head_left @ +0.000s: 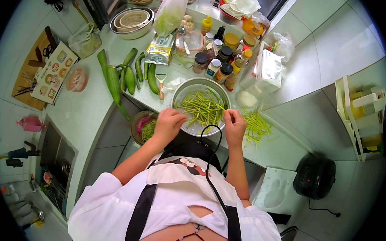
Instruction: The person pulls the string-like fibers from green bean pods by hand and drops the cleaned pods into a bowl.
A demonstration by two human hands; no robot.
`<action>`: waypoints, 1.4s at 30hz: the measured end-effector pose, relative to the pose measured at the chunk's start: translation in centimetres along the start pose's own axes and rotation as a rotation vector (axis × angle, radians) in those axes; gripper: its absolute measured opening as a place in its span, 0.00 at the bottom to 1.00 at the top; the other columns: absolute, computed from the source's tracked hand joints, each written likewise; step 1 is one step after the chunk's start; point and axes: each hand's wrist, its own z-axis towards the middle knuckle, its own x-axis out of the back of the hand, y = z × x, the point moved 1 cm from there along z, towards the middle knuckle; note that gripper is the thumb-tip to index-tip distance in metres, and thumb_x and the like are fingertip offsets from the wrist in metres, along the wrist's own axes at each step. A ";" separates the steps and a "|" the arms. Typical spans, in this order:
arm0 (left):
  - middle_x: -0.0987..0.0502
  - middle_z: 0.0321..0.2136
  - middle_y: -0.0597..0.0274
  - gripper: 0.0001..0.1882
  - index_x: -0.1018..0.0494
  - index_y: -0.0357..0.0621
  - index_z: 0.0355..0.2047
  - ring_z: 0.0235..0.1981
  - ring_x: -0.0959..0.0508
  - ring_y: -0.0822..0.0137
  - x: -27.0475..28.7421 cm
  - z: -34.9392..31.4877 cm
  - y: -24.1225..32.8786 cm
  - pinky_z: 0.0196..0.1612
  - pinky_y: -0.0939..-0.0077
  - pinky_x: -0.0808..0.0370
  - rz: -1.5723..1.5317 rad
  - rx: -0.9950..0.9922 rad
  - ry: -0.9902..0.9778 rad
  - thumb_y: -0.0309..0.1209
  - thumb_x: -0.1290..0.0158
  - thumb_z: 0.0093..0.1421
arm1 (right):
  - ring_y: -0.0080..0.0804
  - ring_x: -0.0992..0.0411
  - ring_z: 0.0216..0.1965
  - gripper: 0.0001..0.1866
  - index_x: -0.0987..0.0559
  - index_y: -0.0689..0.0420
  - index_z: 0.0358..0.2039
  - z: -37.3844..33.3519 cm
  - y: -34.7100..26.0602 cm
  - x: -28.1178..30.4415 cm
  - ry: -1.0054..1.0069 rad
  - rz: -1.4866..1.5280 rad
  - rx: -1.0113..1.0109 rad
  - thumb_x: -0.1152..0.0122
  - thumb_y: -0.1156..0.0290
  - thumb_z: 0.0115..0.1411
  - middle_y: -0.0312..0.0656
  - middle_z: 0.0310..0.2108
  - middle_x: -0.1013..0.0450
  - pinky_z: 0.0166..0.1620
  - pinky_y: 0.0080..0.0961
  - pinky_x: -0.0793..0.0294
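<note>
A round metal basin [226, 92] stands at the counter's front edge in front of me, with cut green stems [200, 107] heaped inside. My left hand [169, 122] is at the basin's left front rim. Its fingers are drawn together, and whatever they hold is too small to make out. At the right rim my right hand [234, 127] is closed in a pinch, its fingertips beside the stems; I cannot tell what lies between them. Longer green stems [257, 127] lie on the counter just right of that hand. A bowl of green and pink scraps [136, 128] sits below the counter edge, left of my left hand.
Long green gourds [113, 83] and green peppers lie to the left, near a peeler [161, 85]. Seasoning jars [213, 68] crowd the back behind the basin. A stack of bowls [131, 23] stands back left, a sink [57, 152] far left, a black cooker [314, 175] right.
</note>
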 end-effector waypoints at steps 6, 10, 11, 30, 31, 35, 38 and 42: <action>0.25 0.26 0.62 0.05 0.23 0.46 0.28 0.34 0.26 0.59 3.1 -4.7 -7.1 0.50 0.62 0.36 0.303 0.198 0.011 0.31 0.43 0.50 | 0.36 0.27 0.26 0.09 0.21 0.59 0.33 0.8 2.1 -2.5 -0.096 -0.240 -0.046 0.42 0.67 0.56 0.45 0.28 0.25 0.31 0.29 0.29; 0.25 0.27 0.62 0.04 0.23 0.46 0.27 0.33 0.26 0.58 4.3 -6.6 -10.2 0.44 0.63 0.32 0.438 0.258 -0.046 0.30 0.44 0.51 | 0.33 0.27 0.25 0.09 0.21 0.58 0.34 0.5 2.5 -2.5 -0.076 -0.218 -0.050 0.42 0.68 0.55 0.44 0.26 0.25 0.31 0.27 0.29; 0.25 0.27 0.62 0.04 0.23 0.46 0.27 0.33 0.25 0.58 4.3 -6.8 -10.7 0.42 0.63 0.31 0.442 0.301 -0.098 0.30 0.45 0.51 | 0.33 0.27 0.25 0.09 0.21 0.58 0.34 0.4 2.8 -2.2 -0.066 -0.208 -0.055 0.42 0.69 0.55 0.44 0.26 0.25 0.31 0.27 0.29; 0.25 0.35 0.55 0.10 0.26 0.48 0.37 0.35 0.23 0.51 0.6 -12.9 -20.4 0.36 0.58 0.26 0.587 0.578 -0.387 0.32 0.48 0.54 | 0.34 0.27 0.24 0.08 0.21 0.57 0.33 -7.0 9.6 3.4 0.091 -0.273 -0.365 0.42 0.68 0.55 0.43 0.24 0.25 0.30 0.27 0.29; 0.25 0.35 0.55 0.10 0.26 0.47 0.37 0.35 0.23 0.51 0.7 -12.7 -20.5 0.36 0.58 0.26 0.575 0.570 -0.387 0.33 0.49 0.55 | 0.36 0.27 0.26 0.08 0.22 0.55 0.34 -6.9 9.9 4.0 0.089 -0.318 -0.360 0.42 0.69 0.54 0.43 0.25 0.25 0.31 0.29 0.29; 0.24 0.33 0.53 0.10 0.25 0.43 0.35 0.34 0.24 0.51 0.8 -9.7 -16.6 0.37 0.60 0.27 0.428 0.600 -0.318 0.34 0.50 0.56 | 0.43 0.27 0.34 0.11 0.23 0.51 0.38 -6.1 13.0 6.7 0.099 -0.649 -0.300 0.40 0.69 0.52 0.41 0.33 0.26 0.36 0.36 0.28; 0.23 0.32 0.52 0.10 0.24 0.41 0.35 0.34 0.23 0.52 0.1 -7.0 -13.1 0.37 0.63 0.28 0.238 0.543 -0.131 0.33 0.50 0.58 | 0.45 0.28 0.37 0.13 0.23 0.48 0.39 -4.4 13.4 8.1 0.099 -0.840 -0.290 0.40 0.71 0.51 0.41 0.38 0.29 0.38 0.38 0.28; 0.23 0.30 0.55 0.08 0.24 0.39 0.36 0.31 0.23 0.61 -1.6 -3.6 -8.0 0.34 0.71 0.28 -0.014 0.449 0.020 0.29 0.49 0.58 | 0.45 0.28 0.36 0.10 0.22 0.49 0.35 -3.4 17.2 8.8 0.039 -0.901 -0.229 0.40 0.73 0.50 0.41 0.36 0.31 0.37 0.39 0.28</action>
